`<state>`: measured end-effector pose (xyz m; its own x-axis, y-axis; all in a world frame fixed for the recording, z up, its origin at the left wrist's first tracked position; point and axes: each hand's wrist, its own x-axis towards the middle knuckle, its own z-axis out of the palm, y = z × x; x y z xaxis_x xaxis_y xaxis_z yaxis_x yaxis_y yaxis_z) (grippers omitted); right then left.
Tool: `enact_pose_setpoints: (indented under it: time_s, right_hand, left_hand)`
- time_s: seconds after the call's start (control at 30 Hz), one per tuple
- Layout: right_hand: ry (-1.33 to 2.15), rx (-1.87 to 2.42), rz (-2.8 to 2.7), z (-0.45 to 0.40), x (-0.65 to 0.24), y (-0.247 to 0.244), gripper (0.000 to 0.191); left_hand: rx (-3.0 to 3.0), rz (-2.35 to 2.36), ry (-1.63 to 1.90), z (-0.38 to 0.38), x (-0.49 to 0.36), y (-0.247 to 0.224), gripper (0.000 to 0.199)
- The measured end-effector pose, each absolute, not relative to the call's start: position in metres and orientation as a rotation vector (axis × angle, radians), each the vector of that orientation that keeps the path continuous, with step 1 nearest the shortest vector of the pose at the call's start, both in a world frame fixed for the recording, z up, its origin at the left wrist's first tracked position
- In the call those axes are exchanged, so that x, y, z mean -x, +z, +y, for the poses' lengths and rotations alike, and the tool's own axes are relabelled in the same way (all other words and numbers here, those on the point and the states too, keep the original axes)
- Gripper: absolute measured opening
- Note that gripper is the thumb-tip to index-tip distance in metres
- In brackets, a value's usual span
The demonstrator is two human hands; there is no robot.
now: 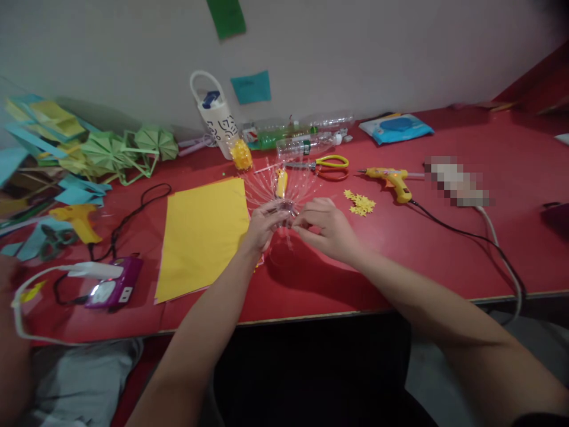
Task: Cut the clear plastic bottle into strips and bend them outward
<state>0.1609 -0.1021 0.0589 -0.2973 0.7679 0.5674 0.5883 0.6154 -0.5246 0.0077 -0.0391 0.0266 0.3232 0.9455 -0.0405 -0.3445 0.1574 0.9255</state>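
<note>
A clear plastic piece (287,207) cut into many thin strips fans out between my hands, above the red table. My left hand (265,223) is closed around its left side. At its right side, my right hand (324,227) pinches the piece with the fingertips. Just behind the piece is a small yellow-handled tool (281,182), seen partly through the strips. Yellow sheets of paper (202,237) lie to the left of my hands. Small yellow stars (362,203) are piled to the right.
Scissors (331,167), plastic bottles (306,142) and a white tumbler (219,124) are at the back. A glue gun (393,181) with a cord is right, another (80,222) left near a purple power strip (118,287). Folded paper shapes (111,151) fill the back left; a person's arm (13,344) is far left.
</note>
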Motion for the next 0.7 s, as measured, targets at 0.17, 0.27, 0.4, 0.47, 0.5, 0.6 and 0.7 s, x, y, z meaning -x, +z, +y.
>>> enact_pose_setpoints:
  time_s: [0.17, 0.27, 0.4, 0.47, 0.5, 0.6, 0.7]
  right_hand:
    - [0.246, 1.072, -2.099, -0.1, -0.159, 0.057, 0.022]
    - [0.251, 1.107, -2.078, -0.101, -0.16, 0.059, 0.021]
    - [0.221, 1.127, -1.917, -0.104, -0.163, 0.065, 0.017]
    - [0.197, 1.136, -1.855, -0.105, -0.165, 0.067, 0.018]
    - [0.191, 1.141, -1.839, -0.105, -0.165, 0.067, 0.019]
    - [0.177, 1.118, -1.835, -0.105, -0.166, 0.068, 0.017]
    - [0.146, 1.088, -1.859, -0.105, -0.165, 0.067, 0.014]
  left_hand:
    - [-0.965, 0.797, 1.078, -0.041, -0.009, 0.028, 0.029]
    - [-1.002, 0.783, 1.06, -0.038, -0.006, 0.028, 0.03]
    - [-1.015, 0.764, 1.041, -0.033, -0.002, 0.029, 0.03]
    - [-1.023, 0.764, 1.008, -0.033, -0.001, 0.029, 0.031]
    - [-1.023, 0.762, 0.99, -0.033, -0.001, 0.03, 0.032]
    - [-1.028, 0.755, 0.953, -0.035, -0.003, 0.03, 0.034]
    - [-1.031, 0.756, 0.945, -0.035, -0.003, 0.03, 0.035]
